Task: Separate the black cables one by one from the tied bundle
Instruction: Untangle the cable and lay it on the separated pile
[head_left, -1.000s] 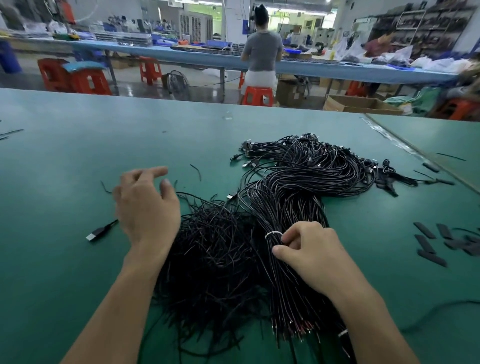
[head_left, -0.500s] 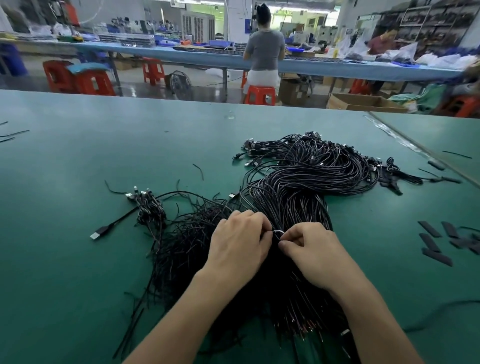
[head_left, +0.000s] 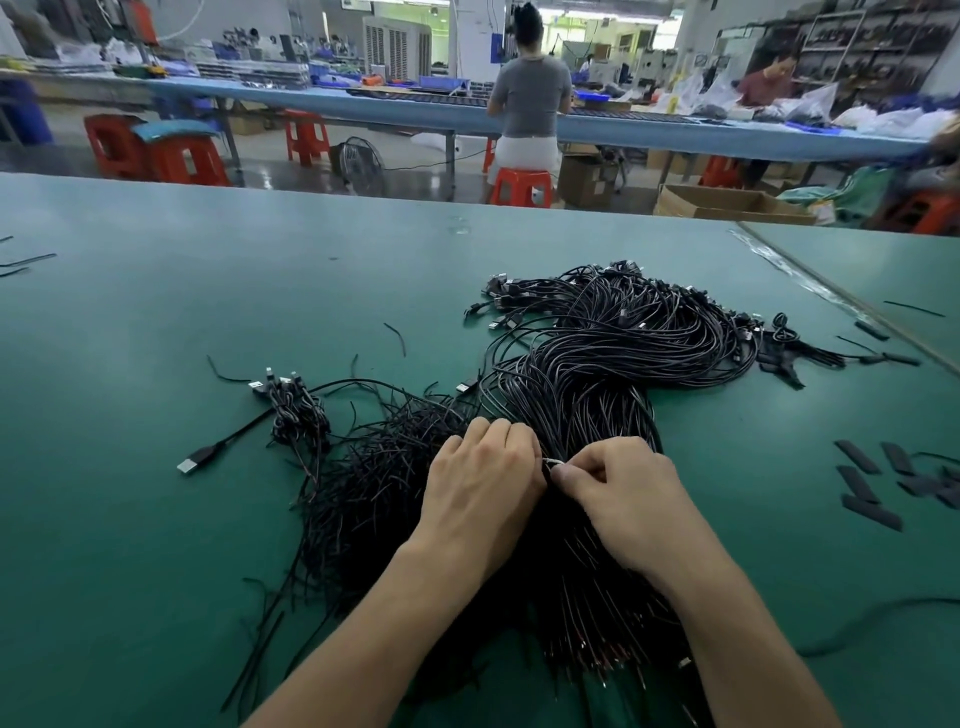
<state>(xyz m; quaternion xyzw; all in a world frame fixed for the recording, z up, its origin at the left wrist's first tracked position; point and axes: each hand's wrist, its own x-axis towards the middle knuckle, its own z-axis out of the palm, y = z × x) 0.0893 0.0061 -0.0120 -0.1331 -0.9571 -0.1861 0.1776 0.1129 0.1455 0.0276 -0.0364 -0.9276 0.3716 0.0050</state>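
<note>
A thick bundle of black cables (head_left: 613, 364) lies on the green table (head_left: 156, 519), curving from USB plugs at the far end toward me. A white tie (head_left: 551, 462) binds it near my hands. My right hand (head_left: 628, 499) pinches the tie with thumb and forefinger. My left hand (head_left: 483, 483) curls its fingers into the cables right beside the tie. To the left lies a loose heap of separated black cables (head_left: 374, 478), with a small cluster of plugs (head_left: 291, 405) at its far left. The bundle's near end is hidden under my forearms.
Black flat strips (head_left: 867, 483) lie at the right. A seam to a second table (head_left: 857, 306) runs along the far right. Stray wire bits (head_left: 26, 262) lie at the far left. Beyond the table's far edge sit red stools, boxes and a person at a blue bench.
My left hand came from the left side of the loose heap to the tie, uncovering the plug cluster. In the last half second both hands stayed at the tie.
</note>
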